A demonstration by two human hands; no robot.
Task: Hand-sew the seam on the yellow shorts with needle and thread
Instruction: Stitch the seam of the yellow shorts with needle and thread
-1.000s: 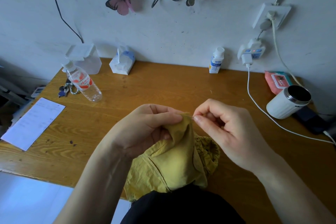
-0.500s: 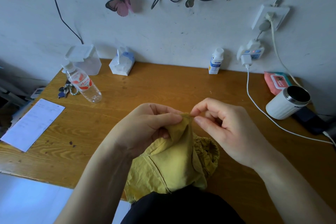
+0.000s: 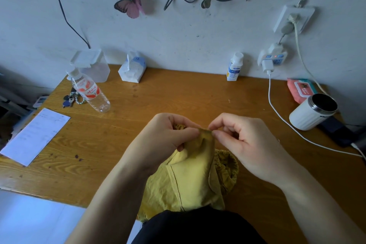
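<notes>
The needle, seen earlier, is now hidden; the bunched yellow shorts [image 3: 190,176] are pinched by left hand [image 3: 168,136] and right hand [image 3: 245,140].

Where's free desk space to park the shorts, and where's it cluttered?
Biggest bare patch: desk middle, between the tissue pack and the small bottle, beyond both hands. A smaller one lies between the paper and the left hand. Crowded: left rear around the water bottle and keys; right edge with cable and mug.

Any needle at the pinch atop the yellow shorts [image 3: 190,180] is too small to see. The shorts' lower edge is hidden behind dark cloth [image 3: 198,228], itself cut off below.
</notes>
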